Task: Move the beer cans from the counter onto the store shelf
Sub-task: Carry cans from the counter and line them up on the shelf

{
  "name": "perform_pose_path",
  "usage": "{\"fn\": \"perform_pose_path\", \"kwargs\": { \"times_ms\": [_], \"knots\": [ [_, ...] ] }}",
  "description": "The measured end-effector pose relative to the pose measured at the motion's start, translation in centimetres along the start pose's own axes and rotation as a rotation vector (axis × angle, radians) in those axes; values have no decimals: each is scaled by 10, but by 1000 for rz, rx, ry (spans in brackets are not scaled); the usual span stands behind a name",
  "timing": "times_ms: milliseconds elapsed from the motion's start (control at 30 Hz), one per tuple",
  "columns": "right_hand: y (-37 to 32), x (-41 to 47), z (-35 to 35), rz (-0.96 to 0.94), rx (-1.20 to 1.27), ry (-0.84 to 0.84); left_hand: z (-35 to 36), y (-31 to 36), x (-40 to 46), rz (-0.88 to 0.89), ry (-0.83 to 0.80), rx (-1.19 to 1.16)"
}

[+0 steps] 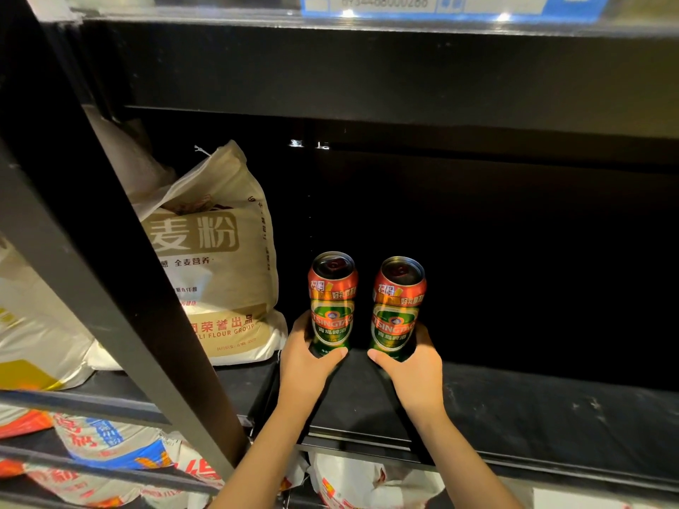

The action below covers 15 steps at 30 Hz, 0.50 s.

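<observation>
Left hand: my left hand (306, 356) grips the lower body of the left Tsingtao can (332, 301), thumb curled across the front, fingers wrapped behind; centre of the frame
Right hand: my right hand (413, 365) grips the lower body of the right Tsingtao can (398, 306) the same way, thumb in front; just right of centre
Cans: both upright, green with red upper bands, tabs unopened; side by side with a narrow gap, not touching; I cannot tell whether their bases rest on the board or hang just above it
Shelf: black shelf board (532, 409) under the cans, dark recess behind; lower right of the frame
Flour: a beige whole-wheat flour bag (216, 259) stands on the same board just left of the left can; centre left
Frame post: a black upright post (110, 273) slants across the left of the frame
Below: red, white and blue flour bags (110, 446) lie on the lower shelf, lower left
Above: a blue price label strip (441, 5) at the top edge
</observation>
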State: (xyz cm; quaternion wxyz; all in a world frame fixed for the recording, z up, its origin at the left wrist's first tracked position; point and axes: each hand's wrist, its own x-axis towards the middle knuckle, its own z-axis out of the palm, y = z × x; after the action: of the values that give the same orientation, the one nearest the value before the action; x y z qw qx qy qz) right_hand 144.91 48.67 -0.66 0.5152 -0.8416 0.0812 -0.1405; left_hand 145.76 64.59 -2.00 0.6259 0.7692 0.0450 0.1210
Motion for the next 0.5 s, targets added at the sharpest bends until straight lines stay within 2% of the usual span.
{"fn": "perform_pose_path", "kwargs": {
  "times_ms": [500],
  "knots": [
    [3, 2, 6, -33, -64, -39, 0, -5, 2, 44, -26, 85]
  ]
}}
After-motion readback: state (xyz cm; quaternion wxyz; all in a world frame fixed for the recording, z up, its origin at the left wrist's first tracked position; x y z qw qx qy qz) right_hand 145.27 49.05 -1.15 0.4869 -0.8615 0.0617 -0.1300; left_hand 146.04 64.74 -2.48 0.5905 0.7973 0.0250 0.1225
